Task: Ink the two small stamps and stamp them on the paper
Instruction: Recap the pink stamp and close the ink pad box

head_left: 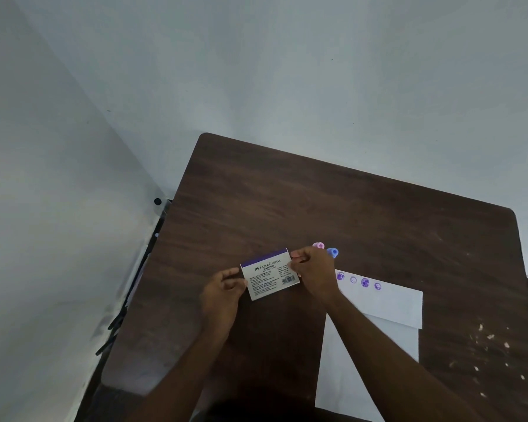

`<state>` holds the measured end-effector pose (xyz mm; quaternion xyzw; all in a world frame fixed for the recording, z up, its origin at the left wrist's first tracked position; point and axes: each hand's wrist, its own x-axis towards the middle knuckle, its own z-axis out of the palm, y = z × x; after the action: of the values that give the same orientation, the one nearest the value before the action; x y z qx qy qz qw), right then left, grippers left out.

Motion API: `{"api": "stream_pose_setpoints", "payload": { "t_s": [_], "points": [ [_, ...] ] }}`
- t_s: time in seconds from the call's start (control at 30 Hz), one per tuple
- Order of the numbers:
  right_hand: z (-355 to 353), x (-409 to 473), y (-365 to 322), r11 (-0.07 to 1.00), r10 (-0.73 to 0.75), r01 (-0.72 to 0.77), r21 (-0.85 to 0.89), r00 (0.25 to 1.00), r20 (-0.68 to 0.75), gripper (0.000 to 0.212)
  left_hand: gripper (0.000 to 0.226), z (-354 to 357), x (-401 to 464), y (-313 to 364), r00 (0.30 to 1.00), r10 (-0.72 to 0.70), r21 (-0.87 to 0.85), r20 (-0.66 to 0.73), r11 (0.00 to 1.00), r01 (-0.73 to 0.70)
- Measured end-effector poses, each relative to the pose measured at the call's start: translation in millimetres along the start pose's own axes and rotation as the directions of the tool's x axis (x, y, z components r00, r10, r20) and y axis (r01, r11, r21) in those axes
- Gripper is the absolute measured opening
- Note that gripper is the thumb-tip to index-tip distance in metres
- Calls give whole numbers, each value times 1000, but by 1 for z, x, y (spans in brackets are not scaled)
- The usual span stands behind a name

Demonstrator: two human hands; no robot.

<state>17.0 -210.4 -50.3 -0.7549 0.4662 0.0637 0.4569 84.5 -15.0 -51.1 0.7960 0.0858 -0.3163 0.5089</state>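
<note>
Pale blue-grey walls meet in a corner behind a dark brown wooden table (333,202), its right side flecked with pale chips. White paper (375,336) lies on the near right of the table, top edge folded over, and carries a row of four round purple prints (359,281) along its far edge, two dense, two faint. So stamping looks done, or nearly. Stamp pad box (269,274), white with a purple band and printed text, sits just left of the paper, held between both hands; whether it rests on the table or is lifted clear cannot be told. Left hand (223,295): fingers curled, thumb and fingertips pinching the box's left end. Right hand (313,269): fingers curled round the right end, forearm crossing the paper's left part. Two small stamps, pink stamp (318,245) and blue stamp (333,252), stand close together on the table just beyond the right hand, near the paper's far corner, untouched. Judgement: step in hand is opening or closing the box at its right end; which, cannot tell. To do well: steady the left end, work the right end squarely, keep inky fingers off the paper, mind the stamps behind the knuckles.
</note>
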Motion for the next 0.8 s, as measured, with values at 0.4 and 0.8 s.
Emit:
{"api": "stream_pose_setpoints", "payload": {
  "t_s": [0.4, 0.8],
  "points": [
    [4, 2, -4, 999, 9, -9, -45, 1000, -5, 9, 24, 10, 0, 5, 995, 74, 122, -68, 990, -65],
    [-2, 1, -10, 991, -13, 13, -132, 1000, 0, 12, 41, 12, -2, 10, 968, 247, 209, -36, 949, -235]
  ]
}}
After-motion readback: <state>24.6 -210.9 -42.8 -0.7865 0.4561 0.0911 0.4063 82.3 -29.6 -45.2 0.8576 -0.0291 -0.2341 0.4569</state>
